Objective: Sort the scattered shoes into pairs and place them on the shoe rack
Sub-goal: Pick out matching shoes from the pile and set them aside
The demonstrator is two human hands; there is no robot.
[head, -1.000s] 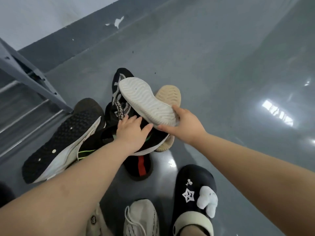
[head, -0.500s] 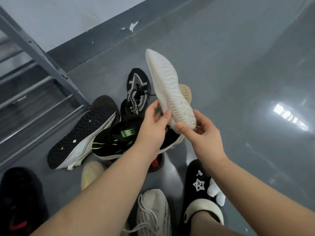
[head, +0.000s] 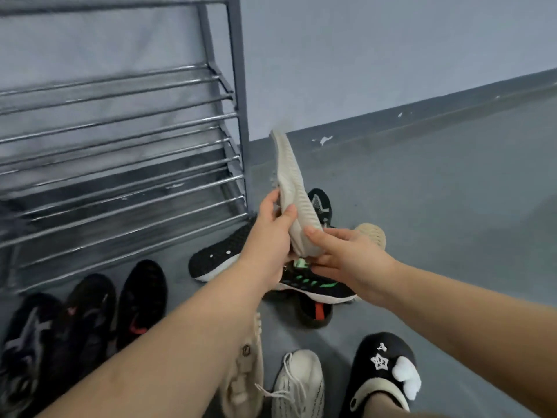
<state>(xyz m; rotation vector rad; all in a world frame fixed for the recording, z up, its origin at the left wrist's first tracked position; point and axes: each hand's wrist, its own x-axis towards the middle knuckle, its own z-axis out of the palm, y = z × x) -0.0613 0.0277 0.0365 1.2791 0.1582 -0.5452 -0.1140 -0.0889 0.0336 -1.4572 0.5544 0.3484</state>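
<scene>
White-soled shoe (head: 294, 188) stands toe-up, gripped at its heel by both hands: left (head: 272, 233), right (head: 346, 254).

Grey floor (head: 422, 206) strewn with shoes (head: 313, 286).

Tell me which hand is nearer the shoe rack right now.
Left. The left hand grips the white shoe just right of the shoe rack post; the right hand holds the heel farther right.

A single head-worn view is given, aimed forward and down from close above the floor (head: 437, 206) (wide-angle, so straight bars are bowed). The shoe rack (head: 120, 164) is framed upper left; both forearms enter from below.
</scene>
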